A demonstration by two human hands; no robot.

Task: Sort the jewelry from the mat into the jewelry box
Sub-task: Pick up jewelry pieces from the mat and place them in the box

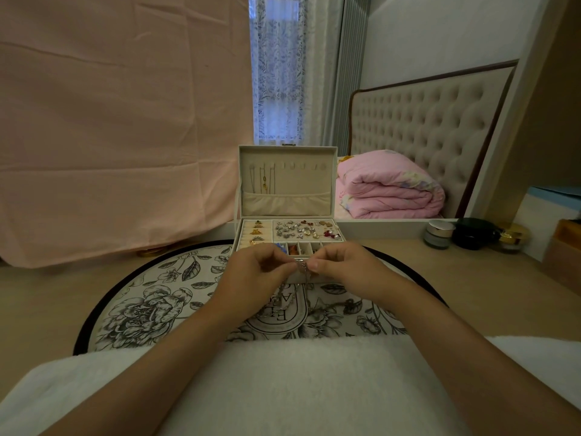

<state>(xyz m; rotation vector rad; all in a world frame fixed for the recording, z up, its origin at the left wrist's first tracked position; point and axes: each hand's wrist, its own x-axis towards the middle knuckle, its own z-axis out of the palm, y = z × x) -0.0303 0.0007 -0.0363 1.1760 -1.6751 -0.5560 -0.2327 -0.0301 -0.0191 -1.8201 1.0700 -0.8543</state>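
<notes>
Left hand [255, 269] and right hand [343, 268] meet over the near edge of the one jewelry box [301, 180]. Each pinches, between thumb and curled fingertips, the same small silver piece at the top of one necklace [301, 265]. Its fine chain hangs down from the pinch and trails onto the single round floral mat [141, 309] just below. Both forearms reach in from the near side, wrists level and knuckles up.

The box stands open on the far part of the mat with its lid upright. A few thin chains hang inside the lid at the left, too fine to count. The tray holds a column of rings at the left and a crowd of small earrings at the right, with a row of small compartments nearer.

Three jars [439, 235] stand together on the worktop [47, 303] at the far right. One white towel [283, 388] lies nearest.
</notes>
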